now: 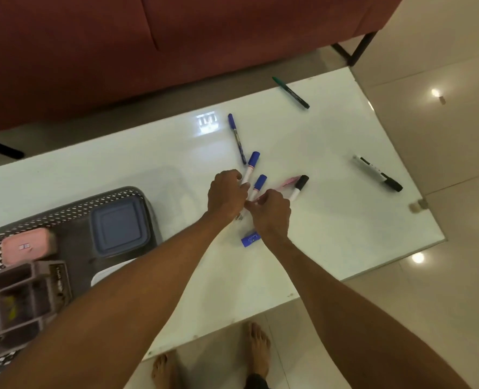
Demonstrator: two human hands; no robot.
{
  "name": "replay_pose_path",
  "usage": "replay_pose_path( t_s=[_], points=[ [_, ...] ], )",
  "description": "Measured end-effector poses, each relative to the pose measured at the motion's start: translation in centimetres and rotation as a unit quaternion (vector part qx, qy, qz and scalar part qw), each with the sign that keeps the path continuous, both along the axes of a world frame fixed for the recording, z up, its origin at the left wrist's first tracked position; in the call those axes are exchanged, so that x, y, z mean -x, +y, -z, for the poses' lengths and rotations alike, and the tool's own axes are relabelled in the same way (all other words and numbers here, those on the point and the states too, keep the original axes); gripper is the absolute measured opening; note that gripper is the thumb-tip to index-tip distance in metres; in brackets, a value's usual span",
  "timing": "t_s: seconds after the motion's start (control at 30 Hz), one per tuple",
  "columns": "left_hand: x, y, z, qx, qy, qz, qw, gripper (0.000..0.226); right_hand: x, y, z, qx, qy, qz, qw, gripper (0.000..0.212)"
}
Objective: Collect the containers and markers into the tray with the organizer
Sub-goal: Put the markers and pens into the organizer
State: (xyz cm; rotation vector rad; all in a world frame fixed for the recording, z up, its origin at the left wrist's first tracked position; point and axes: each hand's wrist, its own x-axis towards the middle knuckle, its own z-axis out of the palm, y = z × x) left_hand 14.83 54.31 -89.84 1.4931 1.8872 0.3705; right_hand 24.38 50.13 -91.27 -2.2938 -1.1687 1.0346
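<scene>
White table [120, 164], centre: left hand [227, 193] grips a blue-capped marker [251, 164], right hand [272, 217] a black-capped marker [300, 186]; loose black marker [378, 174] lies by the right edge, nearer the right hand.

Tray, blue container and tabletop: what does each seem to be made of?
Tray: likely moulded plastic, matte grey-brown; its wall is a regular lattice of small holes.
Blue container: probably plastic too, dull slate-blue, with a stepped lid with rounded corners.
Tabletop: hard, glossy white, possibly glass or a lacquered board; it clearly mirrors a ceiling light.
</scene>
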Motion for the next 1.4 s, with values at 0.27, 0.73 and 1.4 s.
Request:
replay_pose_path(
  t_s=[0.27, 0.73, 1.4],
  points=[
    [0.2, 0.8, 0.7, 0.013, 0.034, 0.009, 0.999, 0.032, 0.7, 0.4, -0.7, 0.003, -0.027, -0.002, 1.000, 0.030],
    [17.0, -11.3, -11.1, -0.082, -0.147, -0.216, 0.962, 0.028, 12.1, -5.2, -12.8, -0.088, 0.120, -0.056, 0.987, 0.019],
    [42.4, -23.1, -10.5, -0.157, -0.164, -0.348, 0.910, 0.026, 38.2, -11.9, -11.8, -0.148, 0.116, -0.271, 0.944, 0.026]
  ],
)
